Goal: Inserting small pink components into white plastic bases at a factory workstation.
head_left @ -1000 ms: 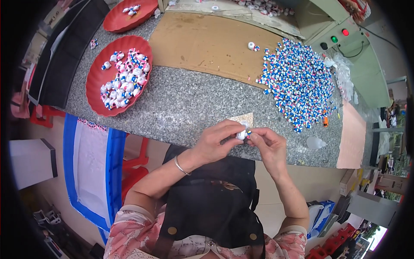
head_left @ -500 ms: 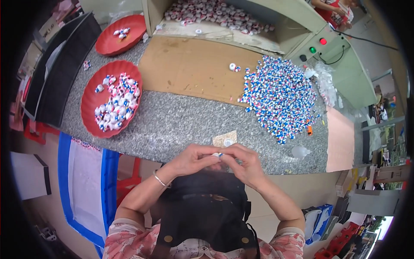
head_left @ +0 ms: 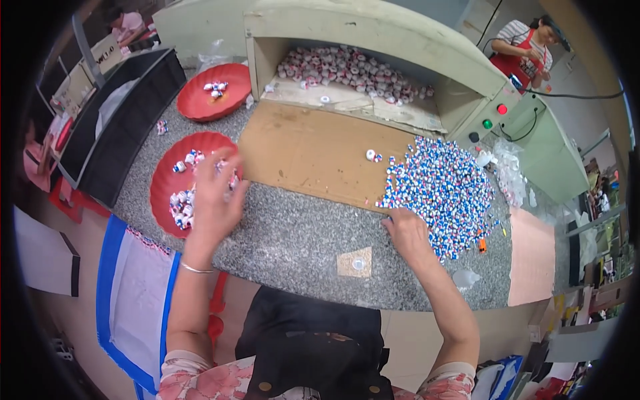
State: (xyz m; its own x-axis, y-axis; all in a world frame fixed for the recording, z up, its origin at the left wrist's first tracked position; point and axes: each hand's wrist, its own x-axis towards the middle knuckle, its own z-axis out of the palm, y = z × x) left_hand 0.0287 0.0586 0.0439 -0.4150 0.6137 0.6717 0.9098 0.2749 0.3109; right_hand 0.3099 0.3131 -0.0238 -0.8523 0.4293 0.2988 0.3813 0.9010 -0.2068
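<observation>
My left hand (head_left: pixel 217 203) is over the larger scalloped red bowl (head_left: pixel 160 170), blurred, with its fingers spread. Inside the bowl lie small round white pieces (head_left: pixel 181 207) with blue and pink parts, some hidden by the hand. At the near left edge of a big pile of tiny blue, white and pink pieces (head_left: pixel 447 193), my right hand (head_left: pixel 410 235) has its fingertips pressed together. Whatever they pinch is too small to make out. Between the hands and nearer to me, a tan square pad (head_left: pixel 345 265) with a small whitish disc (head_left: pixel 360 264) lies on the speckled counter.
Behind the cardboard sheet (head_left: pixel 313 147) stands a pale cabinet (head_left: pixel 373 30) full of white pieces. A smaller red bowl (head_left: pixel 233 103) and a black bin (head_left: pixel 130 127) are at left. A clear squeeze bottle (head_left: pixel 465 279) lies at right. Another person (head_left: pixel 517 57) stands beyond.
My hands have parted from a shared pinch on a small piece near the counter edge. The left went to the larger red bowl, the right to the pile. The view has tilted upward.
</observation>
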